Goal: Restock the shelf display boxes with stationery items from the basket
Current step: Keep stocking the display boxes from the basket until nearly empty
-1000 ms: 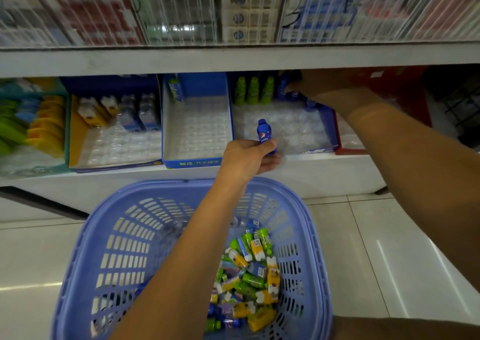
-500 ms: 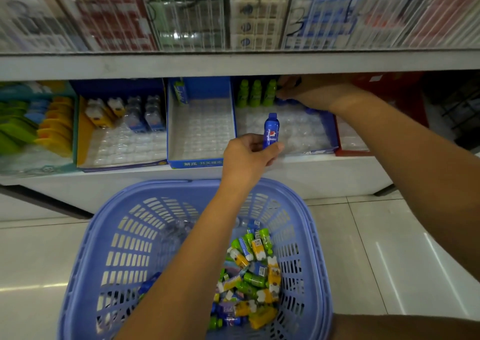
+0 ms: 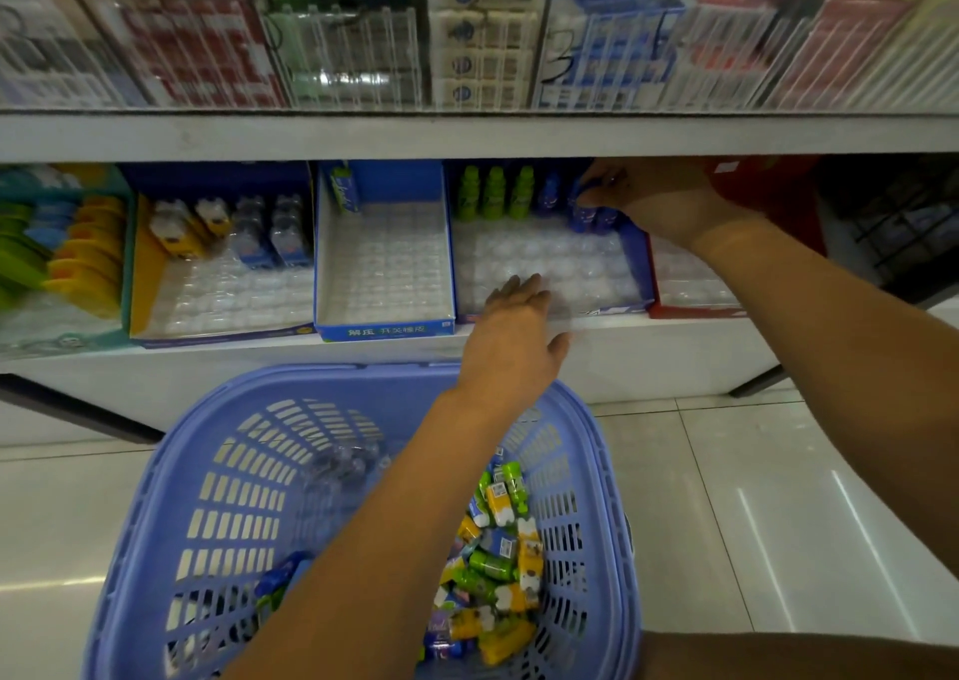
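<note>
The display box (image 3: 636, 260), blue-walled and lined with a clear moulded tray (image 3: 550, 256), sits on the lower shelf just right of centre. Along its back row stand three green mini bottles (image 3: 495, 192) and, to their right, some blue mini bottles (image 3: 551, 196).

The right hand (image 3: 656, 196) reaches in under the upper shelf (image 3: 467, 135) to the box's back right corner, the forearm stretched in from the lower right. Its fingers (image 3: 597, 183) curl down over the top of the last blue mini bottles there, thumb underneath, pinching them.

The left hand (image 3: 511, 339) lies palm down over the front edge of the same box, fingers straight and together, thumb spread to the right, its tips above the front cells of the tray. Nothing shows in its hold. Its forearm rises from the bottom of the view across the basket (image 3: 171, 472).

This lilac slatted basket stands on the tiled floor (image 3: 778, 498) below the shelf, with a heap of small stationery items (image 3: 498, 555), green, yellow and blue, in its right half.

Left of the display box is another blue box (image 3: 384, 330) with one item at its back left corner; to the right, a red box (image 3: 693, 311).
</note>
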`<state>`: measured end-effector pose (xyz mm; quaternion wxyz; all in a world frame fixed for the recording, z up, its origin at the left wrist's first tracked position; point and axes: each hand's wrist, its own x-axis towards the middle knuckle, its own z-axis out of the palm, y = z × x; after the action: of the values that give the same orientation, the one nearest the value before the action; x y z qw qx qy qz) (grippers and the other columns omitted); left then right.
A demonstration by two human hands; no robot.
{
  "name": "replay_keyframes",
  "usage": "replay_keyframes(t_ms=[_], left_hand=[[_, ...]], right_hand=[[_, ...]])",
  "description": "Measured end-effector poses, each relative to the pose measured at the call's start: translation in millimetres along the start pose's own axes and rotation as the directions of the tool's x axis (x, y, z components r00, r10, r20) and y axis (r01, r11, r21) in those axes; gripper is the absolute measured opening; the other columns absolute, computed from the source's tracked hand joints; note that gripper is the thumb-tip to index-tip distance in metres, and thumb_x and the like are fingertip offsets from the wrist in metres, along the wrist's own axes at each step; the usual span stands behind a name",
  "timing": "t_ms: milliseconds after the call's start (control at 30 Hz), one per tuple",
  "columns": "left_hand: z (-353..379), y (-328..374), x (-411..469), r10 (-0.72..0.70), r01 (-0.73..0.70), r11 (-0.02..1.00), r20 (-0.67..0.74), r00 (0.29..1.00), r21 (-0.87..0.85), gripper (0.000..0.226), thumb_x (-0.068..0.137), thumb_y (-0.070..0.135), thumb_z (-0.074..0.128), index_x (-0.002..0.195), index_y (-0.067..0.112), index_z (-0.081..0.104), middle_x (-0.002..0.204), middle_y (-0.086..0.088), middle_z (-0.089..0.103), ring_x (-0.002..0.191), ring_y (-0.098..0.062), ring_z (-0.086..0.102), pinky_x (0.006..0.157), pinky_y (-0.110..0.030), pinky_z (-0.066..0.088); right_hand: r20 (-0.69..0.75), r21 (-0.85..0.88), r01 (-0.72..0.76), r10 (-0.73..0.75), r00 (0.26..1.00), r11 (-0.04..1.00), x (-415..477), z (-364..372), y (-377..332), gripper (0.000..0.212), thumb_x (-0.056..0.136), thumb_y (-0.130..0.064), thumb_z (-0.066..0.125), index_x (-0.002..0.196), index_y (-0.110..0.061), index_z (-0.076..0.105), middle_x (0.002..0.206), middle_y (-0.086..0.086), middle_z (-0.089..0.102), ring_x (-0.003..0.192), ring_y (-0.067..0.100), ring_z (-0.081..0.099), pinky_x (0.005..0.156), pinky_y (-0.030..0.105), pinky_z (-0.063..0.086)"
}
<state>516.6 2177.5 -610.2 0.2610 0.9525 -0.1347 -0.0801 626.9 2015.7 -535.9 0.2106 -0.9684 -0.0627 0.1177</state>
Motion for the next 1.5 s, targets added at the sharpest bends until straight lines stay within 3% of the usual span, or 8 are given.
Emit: replay_keyframes(t_ms=[467,667,800,967,1067,1167,1300,1500], left_hand=[[-4,-3,1,0.018,-0.017,0.999,0.021,1.0,-0.041,0.055,0.097,0.022,0.049,0.147,0.007,0.03,0.159,-0.003,0.019,0.147,-0.017,0.012,0.116,-0.023,0.012],[-14,-32,-52,0.007,-0.077,0.949,-0.223,0.975,-0.307,0.027,0.094,0.018,0.055,0.12,0.011,0.061,0.12,-0.005,0.063,0.106,-0.018,0.06,0.089,-0.023,0.045],[28,-94,-103,-0.142,0.17,0.977,0.206,0.968,-0.129,0.021,0.095,0.019,0.052,0.107,0.008,0.064,0.105,-0.01,0.069,0.094,-0.024,0.063,0.082,-0.03,0.048],[96,-135,-153,-0.232,0.323,0.944,0.568,0.789,-0.062,0.021,0.093,0.016,0.055,0.111,0.013,0.064,0.12,-0.012,0.062,0.109,-0.027,0.058,0.087,-0.031,0.045],[121,-137,-160,-0.238,0.366,0.925,0.596,0.767,-0.102,0.031,0.09,0.016,0.059,0.12,0.008,0.062,0.126,-0.014,0.06,0.108,-0.026,0.058,0.088,-0.032,0.046],[136,-135,-156,-0.214,0.357,0.93,0.658,0.722,-0.088,0.045,0.088,0.021,0.064,0.13,0.008,0.055,0.129,-0.016,0.057,0.114,-0.029,0.055,0.093,-0.035,0.045],[150,-130,-148,-0.205,0.301,0.953,0.704,0.679,-0.013,0.037,0.089,0.02,0.06,0.123,0.006,0.06,0.121,-0.017,0.061,0.112,-0.031,0.057,0.092,-0.035,0.046],[155,-138,-135,-0.212,0.318,0.948,0.746,0.632,0.0,0.048,0.091,0.025,0.062,0.134,0.007,0.049,0.127,-0.017,0.056,0.115,-0.03,0.056,0.093,-0.034,0.044]], right_hand=[[0.02,-0.129,-0.002,0.004,1.0,0.992,12,5,-10,0.036,0.092,-0.025,0.056,0.123,-0.007,0.057,0.127,0.016,0.057,0.119,0.033,0.051,0.1,0.037,0.041],[-0.212,-0.307,0.053,-0.123,0.969,0.95,-21,25,-40,0.032,0.091,-0.028,0.059,0.112,-0.004,0.061,0.118,0.02,0.06,0.108,0.035,0.055,0.088,0.035,0.044],[0.197,-0.165,0.285,-0.251,0.948,0.944,-77,93,-74,0.02,0.082,-0.029,0.07,0.089,-0.01,0.069,0.093,0.008,0.07,0.088,0.022,0.062,0.07,0.024,0.041],[0.744,-0.288,0.312,0.007,0.668,0.905,-114,229,-65,0.033,0.09,-0.009,0.058,0.06,-0.004,0.046,0.057,0.011,0.035,0.05,0.023,0.03,0.055,0.035,0.034],[0.772,-0.389,0.329,0.109,0.627,0.86,-128,279,-39,0.044,0.093,-0.001,0.05,0.056,-0.015,0.031,0.057,0.007,0.019,0.05,0.019,0.017,0.052,0.033,0.025],[0.761,-0.429,0.338,0.133,0.635,0.838,-136,302,-23,0.021,0.092,0.002,0.046,0.08,-0.005,0.061,0.063,0.01,0.033,0.053,0.02,0.03,0.062,0.034,0.035],[0.711,-0.471,0.435,0.038,0.702,0.768,-148,327,-9,0.033,0.095,-0.006,0.045,0.123,-0.011,0.059,0.111,0.017,0.056,0.103,0.03,0.05,0.081,0.037,0.044],[0.665,-0.558,0.495,0.002,0.747,0.666,-146,342,-10,0.027,0.094,-0.01,0.05,0.119,-0.01,0.06,0.127,0.014,0.051,0.121,0.03,0.041,0.098,0.039,0.042]])
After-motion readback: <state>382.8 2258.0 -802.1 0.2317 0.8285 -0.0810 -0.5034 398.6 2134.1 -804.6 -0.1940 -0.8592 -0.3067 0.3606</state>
